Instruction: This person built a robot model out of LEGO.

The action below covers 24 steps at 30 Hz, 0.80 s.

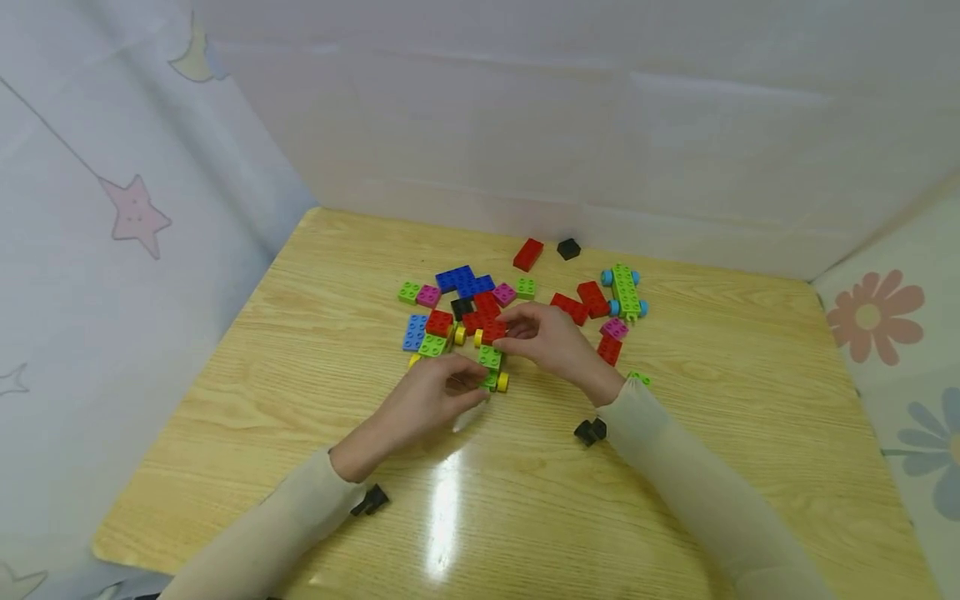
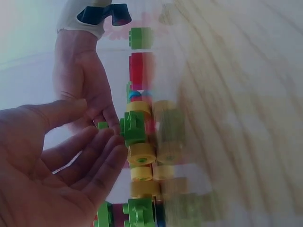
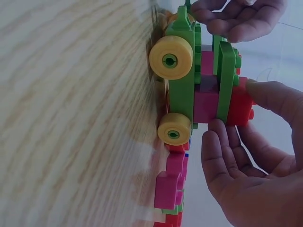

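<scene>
Pale cloth (image 1: 465,125) with printed stars (image 1: 135,215) and flowers (image 1: 868,317) hung around the wooden surface (image 1: 675,467). Around the middle of the surface, closer to its far edge than its near one, stood a toy car (image 1: 490,357) with yellow wheels (image 1: 503,382), its long axis running roughly from the far edge toward the near edge. A red brick (image 1: 493,332) sat on top at its far end, and the right hand (image 1: 551,337) pinched this brick from the right. The left hand (image 1: 433,390) grasped nothing, its fingers loosely bent beside the car's near end. That made the right hand the nearer one to the red brick, which lay beyond and to the right of the left hand. Another yellow-wheeled car (image 1: 432,346) stood just left; a blue-wheeled car (image 1: 625,290) was toward the far right corner, and blue bricks (image 1: 455,278) lay beyond the hands.
</scene>
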{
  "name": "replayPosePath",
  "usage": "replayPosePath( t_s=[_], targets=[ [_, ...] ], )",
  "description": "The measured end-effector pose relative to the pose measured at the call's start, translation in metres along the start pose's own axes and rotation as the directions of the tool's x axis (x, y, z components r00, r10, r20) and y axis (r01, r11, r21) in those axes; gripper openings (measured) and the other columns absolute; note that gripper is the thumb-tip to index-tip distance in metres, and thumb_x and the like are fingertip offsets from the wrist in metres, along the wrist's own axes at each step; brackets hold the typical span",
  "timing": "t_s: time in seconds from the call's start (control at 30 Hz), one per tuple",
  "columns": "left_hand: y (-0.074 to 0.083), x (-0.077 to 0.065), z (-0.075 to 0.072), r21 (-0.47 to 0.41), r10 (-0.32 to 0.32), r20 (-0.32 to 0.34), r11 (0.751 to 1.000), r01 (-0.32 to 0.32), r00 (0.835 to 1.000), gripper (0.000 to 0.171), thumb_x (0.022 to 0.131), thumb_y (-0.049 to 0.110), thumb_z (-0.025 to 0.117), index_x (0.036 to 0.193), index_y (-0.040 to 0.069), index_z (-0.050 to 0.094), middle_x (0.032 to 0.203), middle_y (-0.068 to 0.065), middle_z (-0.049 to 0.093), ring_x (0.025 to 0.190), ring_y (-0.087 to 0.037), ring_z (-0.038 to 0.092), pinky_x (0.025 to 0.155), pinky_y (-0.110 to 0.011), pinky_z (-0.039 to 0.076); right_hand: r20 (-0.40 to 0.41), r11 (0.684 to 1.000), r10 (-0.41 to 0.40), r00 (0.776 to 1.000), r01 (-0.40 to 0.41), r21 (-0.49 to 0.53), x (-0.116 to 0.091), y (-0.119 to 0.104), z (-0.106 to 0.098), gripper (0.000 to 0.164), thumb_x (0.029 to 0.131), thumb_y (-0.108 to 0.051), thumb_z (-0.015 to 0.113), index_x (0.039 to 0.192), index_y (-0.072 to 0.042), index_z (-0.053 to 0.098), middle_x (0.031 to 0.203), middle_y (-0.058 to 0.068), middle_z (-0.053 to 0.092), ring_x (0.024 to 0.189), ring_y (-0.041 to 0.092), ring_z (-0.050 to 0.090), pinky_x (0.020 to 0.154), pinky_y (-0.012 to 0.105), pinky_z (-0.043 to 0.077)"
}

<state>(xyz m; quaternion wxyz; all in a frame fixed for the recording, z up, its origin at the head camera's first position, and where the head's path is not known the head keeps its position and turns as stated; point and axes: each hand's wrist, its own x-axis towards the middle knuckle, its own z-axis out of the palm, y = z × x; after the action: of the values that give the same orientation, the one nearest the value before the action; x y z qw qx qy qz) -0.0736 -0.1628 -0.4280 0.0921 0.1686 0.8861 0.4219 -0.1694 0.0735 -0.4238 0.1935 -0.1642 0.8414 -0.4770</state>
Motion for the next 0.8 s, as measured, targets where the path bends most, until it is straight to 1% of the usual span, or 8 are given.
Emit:
replayPosePath(
  t_s=[0.13, 0.27, 0.33, 0.47, 0.57, 0.67, 0.73, 0.8],
  targets=[
    [-0.010, -0.011, -0.012, -0.030, 0.066, 0.030, 0.997, -0.066, 0.997, 0.028, 0.104, 0.023, 0.082, 0.130, 0.010, 0.081, 0.125, -0.005, 0.083, 0.114, -0.020, 0.080, 0.101, -0.042, 0.067, 0.001, 1.000, -0.001, 1.000, 0.001, -0.012, -0.001, 0.002, -0.002, 0.044, 0.101, -0.032, 0.087, 0.139, -0.015, 0.076, 0.131, 0.005, 0.079, 0.116, 0.025, 0.076, 0.105, 0.045, 0.065],
    [-0.025, -0.021, -0.039, -0.061, 0.117, 0.011, 0.991, -0.117, 0.993, 0.023, 0.105, 0.024, 0.081, 0.126, 0.015, 0.082, 0.122, -0.003, 0.084, 0.111, -0.018, 0.079, 0.101, -0.045, 0.067, -0.011, 1.000, 0.004, 1.000, -0.004, -0.009, -0.005, 0.002, -0.006, 0.046, 0.100, -0.036, 0.087, 0.140, -0.016, 0.075, 0.132, 0.004, 0.078, 0.117, 0.025, 0.074, 0.107, 0.046, 0.063],
    [-0.035, -0.023, -0.056, -0.074, 0.091, -0.036, 0.993, -0.093, 0.995, 0.022, 0.106, 0.024, 0.081, 0.125, 0.016, 0.082, 0.121, -0.002, 0.083, 0.110, -0.017, 0.079, 0.101, -0.041, 0.066, -0.023, 1.000, 0.003, 1.000, -0.004, -0.004, -0.008, 0.001, -0.009, 0.047, 0.100, -0.036, 0.087, 0.141, -0.016, 0.076, 0.133, 0.004, 0.078, 0.117, 0.025, 0.074, 0.108, 0.047, 0.063],
    [-0.061, -0.019, -0.085, -0.108, -0.034, -0.136, 0.994, 0.019, 0.990, 0.028, 0.107, 0.029, 0.080, 0.130, 0.014, 0.079, 0.130, -0.005, 0.081, 0.117, -0.022, 0.077, 0.098, -0.024, 0.062, -0.030, 1.000, -0.004, 1.000, 0.004, 0.011, -0.013, 0.002, -0.016, 0.049, 0.102, -0.036, 0.086, 0.144, -0.012, 0.074, 0.137, 0.009, 0.077, 0.119, 0.026, 0.073, 0.110, 0.048, 0.062],
    [-0.084, -0.010, -0.099, -0.136, -0.104, -0.138, 0.987, 0.085, 0.985, 0.038, 0.107, 0.031, 0.079, 0.141, 0.012, 0.074, 0.144, -0.010, 0.075, 0.130, -0.032, 0.074, 0.100, -0.019, 0.061, -0.032, 1.000, -0.003, 0.999, 0.004, 0.014, -0.015, 0.002, -0.019, 0.050, 0.103, -0.036, 0.084, 0.145, -0.012, 0.073, 0.141, 0.011, 0.075, 0.121, 0.026, 0.073, 0.111, 0.049, 0.061],
    [-0.100, -0.001, -0.105, -0.159, -0.133, -0.063, 0.980, 0.121, 0.989, 0.049, 0.108, 0.026, 0.079, 0.152, 0.010, 0.066, 0.158, -0.013, 0.066, 0.147, -0.039, 0.064, 0.115, -0.034, 0.060, -0.041, 1.000, -0.002, 0.999, 0.003, 0.021, -0.019, 0.001, -0.022, 0.045, 0.104, -0.035, 0.083, 0.143, -0.014, 0.075, 0.142, 0.012, 0.076, 0.122, 0.026, 0.073, 0.111, 0.050, 0.061],
    [-0.108, 0.006, -0.107, -0.145, -0.136, -0.005, 0.980, 0.133, 0.991, 0.056, 0.107, 0.023, 0.079, 0.158, 0.010, 0.061, 0.165, -0.013, 0.060, 0.155, -0.040, 0.057, 0.125, -0.048, 0.053, -0.053, 1.000, -0.002, 0.999, 0.003, 0.021, -0.020, 0.002, -0.024, 0.042, 0.104, -0.036, 0.083, 0.140, -0.016, 0.076, 0.140, 0.009, 0.077, 0.122, 0.026, 0.073, 0.110, 0.050, 0.062],
    [-0.113, 0.012, -0.108, -0.102, -0.136, 0.036, 0.985, 0.139, 0.990, 0.061, 0.106, 0.022, 0.080, 0.162, 0.011, 0.057, 0.168, -0.014, 0.057, 0.158, -0.042, 0.053, 0.129, -0.058, 0.046, -0.063, 1.000, -0.001, 0.998, 0.002, 0.021, -0.023, 0.002, -0.026, 0.041, 0.104, -0.037, 0.083, 0.139, -0.016, 0.077, 0.139, 0.007, 0.078, 0.122, 0.026, 0.073, 0.109, 0.051, 0.062]
  ],
)
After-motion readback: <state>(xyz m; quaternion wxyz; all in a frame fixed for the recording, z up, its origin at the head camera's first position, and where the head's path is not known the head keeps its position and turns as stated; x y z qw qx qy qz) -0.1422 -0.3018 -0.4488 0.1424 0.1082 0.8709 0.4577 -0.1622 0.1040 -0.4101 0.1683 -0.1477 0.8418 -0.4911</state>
